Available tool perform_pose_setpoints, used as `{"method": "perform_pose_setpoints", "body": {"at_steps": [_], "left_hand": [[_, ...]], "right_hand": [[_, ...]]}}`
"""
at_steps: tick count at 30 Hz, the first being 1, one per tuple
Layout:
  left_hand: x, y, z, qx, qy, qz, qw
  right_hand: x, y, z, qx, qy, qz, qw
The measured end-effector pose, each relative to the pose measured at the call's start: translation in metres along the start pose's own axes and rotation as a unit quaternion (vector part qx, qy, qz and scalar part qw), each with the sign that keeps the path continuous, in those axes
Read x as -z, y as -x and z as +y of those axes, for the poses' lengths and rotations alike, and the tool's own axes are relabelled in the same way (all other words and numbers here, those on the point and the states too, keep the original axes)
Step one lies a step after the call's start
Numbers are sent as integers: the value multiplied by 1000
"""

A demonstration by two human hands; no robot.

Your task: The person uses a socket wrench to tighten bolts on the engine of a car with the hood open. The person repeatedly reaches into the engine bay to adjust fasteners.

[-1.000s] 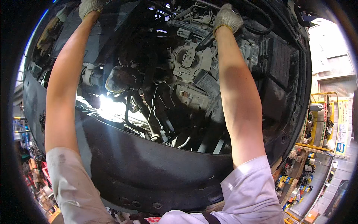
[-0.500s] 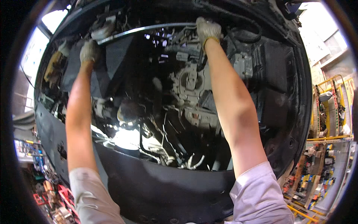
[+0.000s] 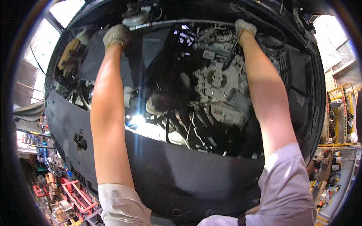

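Observation:
Across the far side of an open car engine bay runs a long, thin silver metal bar [image 3: 166,23]. My left hand [image 3: 116,34], in a pale knit work glove, is closed at the bar's left end, its fingers partly hidden behind the back of the glove. At the right end my right hand [image 3: 246,27], gloved the same way, is closed around the bar. A pale fluid reservoir [image 3: 136,19] sits just beyond the bar's left part. Below and left of my right hand lies the grey engine top [image 3: 217,77], with a black stick-like part [image 3: 230,56] slanting over it.
The dark front panel [image 3: 188,169] of the car lies between me and the bay. A bright lamp [image 3: 137,119] shines inside. A yellowed part [image 3: 69,56] sits far left. Shelving with yellow rails [image 3: 341,113] stands right; red metal frames [image 3: 79,196] are at lower left.
My view has shifted, so the bay appears farther right. The bar lies more level across the far side, its left end closer to the reservoir. Both hands stay at its ends.

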State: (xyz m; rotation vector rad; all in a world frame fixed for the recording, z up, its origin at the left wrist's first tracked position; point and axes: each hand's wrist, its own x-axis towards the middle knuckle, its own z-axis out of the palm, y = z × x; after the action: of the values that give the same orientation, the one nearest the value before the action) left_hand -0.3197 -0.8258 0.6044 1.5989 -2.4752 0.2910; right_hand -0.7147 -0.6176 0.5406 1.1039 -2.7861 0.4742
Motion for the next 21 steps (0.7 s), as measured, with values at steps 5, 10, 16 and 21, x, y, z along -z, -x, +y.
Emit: {"method": "perform_pose_setpoints", "body": {"at_steps": [5,10,16,21], "left_hand": [[14,15,48,-29,33,72,996],[23,107,-29,-5,-71,54,996],[82,203,40,-31,-36,-74,996],[103,313,65,-151,81,-82,982]], "right_hand": [[-19,-81,118,88,249,178,948],[-7,8,-27,164,197,29,966],[-8,-35,47,236,230,66,942],[4,-25,41,275,202,37,939]]}}
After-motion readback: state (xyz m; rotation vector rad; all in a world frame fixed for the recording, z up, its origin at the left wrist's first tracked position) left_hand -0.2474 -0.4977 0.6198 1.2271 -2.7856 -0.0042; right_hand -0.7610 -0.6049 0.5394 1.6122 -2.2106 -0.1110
